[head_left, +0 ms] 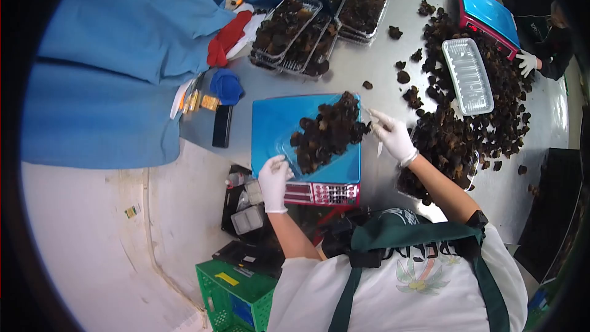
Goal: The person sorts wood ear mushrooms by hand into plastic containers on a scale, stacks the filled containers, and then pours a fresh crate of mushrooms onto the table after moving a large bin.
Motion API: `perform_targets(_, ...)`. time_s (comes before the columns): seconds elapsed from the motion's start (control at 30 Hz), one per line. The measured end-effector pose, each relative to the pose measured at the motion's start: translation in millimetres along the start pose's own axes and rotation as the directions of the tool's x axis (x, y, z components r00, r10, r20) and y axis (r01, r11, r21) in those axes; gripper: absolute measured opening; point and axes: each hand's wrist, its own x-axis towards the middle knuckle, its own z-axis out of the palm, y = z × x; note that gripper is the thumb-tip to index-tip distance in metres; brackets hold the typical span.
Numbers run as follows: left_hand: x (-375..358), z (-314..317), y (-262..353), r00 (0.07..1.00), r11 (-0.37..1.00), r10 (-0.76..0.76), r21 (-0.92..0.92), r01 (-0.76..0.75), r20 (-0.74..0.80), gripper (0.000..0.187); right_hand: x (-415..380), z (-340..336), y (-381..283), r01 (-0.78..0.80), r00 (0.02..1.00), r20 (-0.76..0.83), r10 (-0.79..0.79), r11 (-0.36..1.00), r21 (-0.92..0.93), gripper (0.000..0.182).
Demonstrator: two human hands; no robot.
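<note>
A clear plastic tray (286, 149) heaped with dark wood ear mushrooms (329, 135) lies slantwise over the blue platform (265, 117) of a scale with a red keypad front. My left hand (275, 179), in a white glove, is closed with its fingertips at the tray's near left corner. On the far right end, my gloved right hand (394, 139) pinches at the tray's rim, thumb and fingers close together. A few mushroom pieces stick out beside its fingers.
Loose mushrooms spread over the metal table (381, 80) at right, with an unfilled tray (468, 77) on them. Filled trays (362, 9) are stacked at the back. A second scale (485, 15) stands near a person's gloved hand (527, 63). A phone (222, 126) lies left.
</note>
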Motion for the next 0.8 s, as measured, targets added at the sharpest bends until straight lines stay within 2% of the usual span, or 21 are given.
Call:
perform_targets(0.1, 7, 8, 3, 0.999, 0.995, -0.033, -0.091, 0.031, -0.022, 0.021, 4, -9, -3, 0.079, 0.995, -0.062, -0.081, 0.996, -0.029, 0.038)
perform_targets(0.17, 16, 17, 10, 1.000, 0.997, -0.013, -0.073, 0.013, 0.008, 0.018, 17, -11, 13, 0.096, 0.989, -0.111, -0.098, 0.995, -0.021, 0.038)
perform_targets(0.3, 26, 39, 34, 0.999, 0.995, -0.012, -0.094, 0.016, 0.047, 0.014, 33, -27, 12, 0.041, 0.986, -0.166, -0.016, 0.988, 0.148, 0.037)
perform_targets(0.43, 32, 50, 46, 0.995, 0.994, -0.030, -0.097, 0.040, 0.097, 0.013, 47, -41, 11, 0.066, 0.983, -0.170, -0.066, 0.998, -0.002, 0.036)
perform_targets(0.53, 29, 44, 43, 0.990, 0.994, -0.100, -0.032, 0.104, 0.098, 0.012, 48, -41, -3, 0.005, 0.995, -0.098, -0.013, 0.996, -0.085, 0.036)
perform_targets(0.57, 26, 39, 41, 0.986, 0.992, -0.128, 0.005, 0.128, 0.109, 0.012, 49, -39, 3, 0.000, 0.998, -0.069, -0.005, 0.998, -0.060, 0.035)
perform_targets(0.63, 17, 25, 43, 0.975, 0.981, -0.186, 0.076, 0.177, 0.119, 0.011, 49, -29, 6, -0.099, 0.995, -0.015, 0.102, 0.983, 0.155, 0.034)
perform_targets(0.67, 13, 17, 46, 0.967, 0.967, -0.225, 0.145, 0.208, 0.119, 0.013, 48, -28, 7, -0.096, 0.995, 0.036, 0.091, 0.977, 0.189, 0.033)
perform_targets(0.7, 11, 7, 47, 0.978, 0.973, -0.206, 0.116, 0.201, 0.039, 0.012, 48, -26, 10, -0.052, 0.998, 0.048, 0.045, 0.985, 0.166, 0.031)
perform_targets(0.77, 9, -13, 49, 0.979, 0.982, -0.168, 0.061, 0.176, -0.119, 0.012, 47, -28, 13, -0.018, 1.000, 0.000, 0.018, 1.000, -0.008, 0.032)
perform_targets(0.8, 10, -24, 50, 0.973, 0.992, -0.104, 0.051, 0.116, -0.206, 0.012, 45, -30, 12, -0.147, 0.989, 0.001, 0.148, 0.977, 0.153, 0.029)
